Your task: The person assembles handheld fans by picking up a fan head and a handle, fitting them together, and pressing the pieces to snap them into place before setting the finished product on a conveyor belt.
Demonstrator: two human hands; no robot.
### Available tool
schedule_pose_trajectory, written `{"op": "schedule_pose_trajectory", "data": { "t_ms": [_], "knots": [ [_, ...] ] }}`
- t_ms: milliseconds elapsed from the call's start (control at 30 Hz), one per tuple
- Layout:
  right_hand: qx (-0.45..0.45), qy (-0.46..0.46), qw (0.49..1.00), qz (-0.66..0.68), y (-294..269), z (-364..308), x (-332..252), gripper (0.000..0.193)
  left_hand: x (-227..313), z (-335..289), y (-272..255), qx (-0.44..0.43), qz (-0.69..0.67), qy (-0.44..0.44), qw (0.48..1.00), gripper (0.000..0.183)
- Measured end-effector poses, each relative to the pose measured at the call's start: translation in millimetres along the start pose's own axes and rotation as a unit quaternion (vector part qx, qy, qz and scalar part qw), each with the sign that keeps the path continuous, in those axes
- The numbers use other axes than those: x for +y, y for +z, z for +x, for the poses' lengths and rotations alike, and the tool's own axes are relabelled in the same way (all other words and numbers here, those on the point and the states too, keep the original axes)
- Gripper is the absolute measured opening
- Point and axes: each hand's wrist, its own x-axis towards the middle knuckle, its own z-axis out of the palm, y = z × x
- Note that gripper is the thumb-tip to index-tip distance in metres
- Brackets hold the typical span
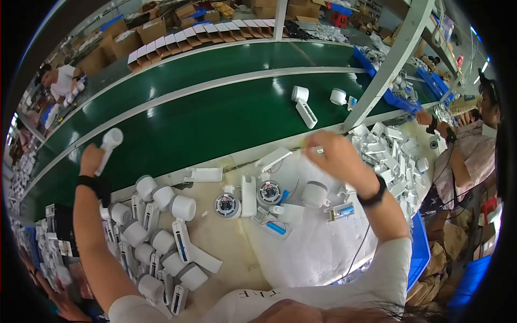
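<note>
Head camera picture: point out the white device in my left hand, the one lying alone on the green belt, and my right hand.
white device (pixel 110 141), head view, round head.
belt device (pixel 304 106), head view, its handle.
right hand (pixel 336 156), head view, back of hand.

Single view only: a head-worn wide fisheye camera looks steeply down and forward from close above the workbench (pixel 226 253). The person's forearms enter from the lower edge. The green conveyor belt (pixel 215 113) crosses the upper half, its edges bowed toward the rim; dark corners frame the circular field.
</note>
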Motion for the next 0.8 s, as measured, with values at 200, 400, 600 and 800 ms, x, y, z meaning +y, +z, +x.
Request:
{"op": "schedule_pose_trajectory", "data": {
  "t_ms": [200,400,600,800],
  "knots": [
    [0.037,0.232,0.965,-0.116,73.5,82.7,142.1,0.042,-90.0,-114.3,-18.5,0.072,-0.018,-0.200,0.977,0.018],
    [-0.043,0.290,0.944,-0.153,104.4,102.1,184.2,0.047,-147.2,-226.3,44.8,-0.008,-0.041,-0.258,0.965,0.015],
    [-0.060,0.292,0.894,0.336,70.6,97.2,130.9,0.039,-268.2,-318.1,115.9,-0.092,0.252,0.034,0.963,0.010],
    [-0.057,0.155,0.916,0.366,32.0,42.4,9.5,0.048,10.8,-193.3,-65.9,0.049,-0.066,-0.174,0.981,0.023]
  ]
}}
